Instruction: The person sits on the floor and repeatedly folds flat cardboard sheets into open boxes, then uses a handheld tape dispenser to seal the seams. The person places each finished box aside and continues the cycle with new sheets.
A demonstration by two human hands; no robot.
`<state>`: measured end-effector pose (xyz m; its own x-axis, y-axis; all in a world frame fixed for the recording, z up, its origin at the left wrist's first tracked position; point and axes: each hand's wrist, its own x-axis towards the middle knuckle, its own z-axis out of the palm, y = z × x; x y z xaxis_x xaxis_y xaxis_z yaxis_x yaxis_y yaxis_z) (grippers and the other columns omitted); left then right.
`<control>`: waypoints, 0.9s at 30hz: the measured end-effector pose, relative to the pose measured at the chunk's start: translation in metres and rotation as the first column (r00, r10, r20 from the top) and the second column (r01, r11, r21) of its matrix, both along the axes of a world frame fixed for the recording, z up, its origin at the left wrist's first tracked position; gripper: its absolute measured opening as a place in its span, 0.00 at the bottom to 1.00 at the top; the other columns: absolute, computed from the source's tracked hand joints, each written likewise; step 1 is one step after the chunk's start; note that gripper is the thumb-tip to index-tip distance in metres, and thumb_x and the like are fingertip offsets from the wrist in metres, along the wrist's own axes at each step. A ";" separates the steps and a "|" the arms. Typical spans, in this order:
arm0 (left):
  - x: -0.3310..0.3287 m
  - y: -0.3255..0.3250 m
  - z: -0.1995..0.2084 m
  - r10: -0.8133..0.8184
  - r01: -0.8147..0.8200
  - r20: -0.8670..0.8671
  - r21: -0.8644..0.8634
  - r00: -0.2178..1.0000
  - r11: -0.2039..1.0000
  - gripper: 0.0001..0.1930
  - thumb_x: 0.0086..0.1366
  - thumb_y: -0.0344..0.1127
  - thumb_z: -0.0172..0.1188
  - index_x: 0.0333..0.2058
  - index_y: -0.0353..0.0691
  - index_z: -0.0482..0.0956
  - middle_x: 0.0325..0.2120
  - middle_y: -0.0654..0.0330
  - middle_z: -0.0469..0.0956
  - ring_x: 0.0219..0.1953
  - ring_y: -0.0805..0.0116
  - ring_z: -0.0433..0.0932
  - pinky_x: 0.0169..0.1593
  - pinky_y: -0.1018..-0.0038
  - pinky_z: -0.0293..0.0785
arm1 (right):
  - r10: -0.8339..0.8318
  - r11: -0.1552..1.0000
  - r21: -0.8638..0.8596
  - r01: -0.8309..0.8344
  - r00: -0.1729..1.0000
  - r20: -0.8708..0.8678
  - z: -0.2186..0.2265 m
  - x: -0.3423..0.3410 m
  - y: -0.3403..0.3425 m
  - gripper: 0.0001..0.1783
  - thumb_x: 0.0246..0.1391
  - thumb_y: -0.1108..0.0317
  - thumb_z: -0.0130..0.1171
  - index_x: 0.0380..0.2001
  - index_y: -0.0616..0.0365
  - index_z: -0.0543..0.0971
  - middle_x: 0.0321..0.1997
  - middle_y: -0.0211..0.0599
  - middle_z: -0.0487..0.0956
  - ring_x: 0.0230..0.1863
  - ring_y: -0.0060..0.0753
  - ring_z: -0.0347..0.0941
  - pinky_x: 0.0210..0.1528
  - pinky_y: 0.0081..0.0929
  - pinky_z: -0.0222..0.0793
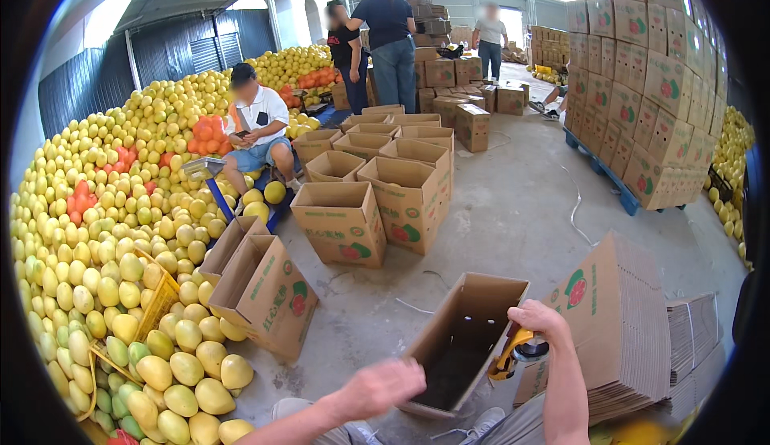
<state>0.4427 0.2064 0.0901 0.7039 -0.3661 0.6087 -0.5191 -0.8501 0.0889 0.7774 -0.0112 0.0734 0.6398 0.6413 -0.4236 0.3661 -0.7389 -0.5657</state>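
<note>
The open carton (469, 337) lies between the hands, its long axis running away from the wearer, slightly rightward. The right hand (539, 321), at its right rim, grips a yellow tape dispenser (507, 357); the blurred left hand (387, 385) is at its left edge, closure indeterminable. Green characters and fruit emblems mark the standing cartons (341, 228) beyond it.

The open carton (489, 302) can be entered from above. Along its right side, the right hand (542, 321) and a tape dispenser (513, 349) take up room, with stacked flat cartons (613, 325) beyond. Leftward, bare floor (357, 313) ends at two standing cartons (277, 305) and the fruit heap (104, 236).
</note>
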 end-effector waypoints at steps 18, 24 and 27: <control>0.053 -0.068 -0.068 0.450 -0.447 0.035 0.214 0.892 0.869 0.14 0.69 0.47 0.58 0.35 0.42 0.77 0.38 0.56 0.78 0.42 0.56 0.77 0.49 0.58 0.71 | 0.006 1.000 0.028 -0.010 0.993 0.115 0.010 -0.015 -0.001 0.31 0.58 0.48 0.52 0.39 0.72 0.80 0.43 0.69 0.80 0.46 0.65 0.79 0.48 0.46 0.74; 0.050 -0.075 -0.073 0.325 -0.233 -0.400 0.261 0.857 0.937 0.16 0.68 0.49 0.59 0.41 0.41 0.79 0.40 0.55 0.80 0.41 0.59 0.78 0.43 0.62 0.75 | 0.023 0.999 0.032 -0.027 0.991 0.135 0.014 -0.013 -0.007 0.29 0.57 0.50 0.50 0.40 0.71 0.80 0.42 0.69 0.80 0.45 0.66 0.78 0.48 0.48 0.73; 0.046 -0.092 -0.042 0.390 -0.329 -0.618 0.216 0.682 0.919 0.31 0.70 0.64 0.54 0.45 0.37 0.81 0.39 0.50 0.84 0.43 0.51 0.82 0.45 0.60 0.78 | -0.020 1.000 0.006 0.019 0.993 0.117 0.006 -0.010 -0.005 0.29 0.56 0.48 0.50 0.39 0.66 0.83 0.42 0.65 0.81 0.46 0.65 0.79 0.49 0.47 0.74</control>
<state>0.4886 0.1146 0.0480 0.9981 -0.0278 -0.0545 -0.0161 -0.9788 0.2043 0.7671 -0.0161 0.0796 0.6971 0.6298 -0.3426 0.4153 -0.7442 -0.5232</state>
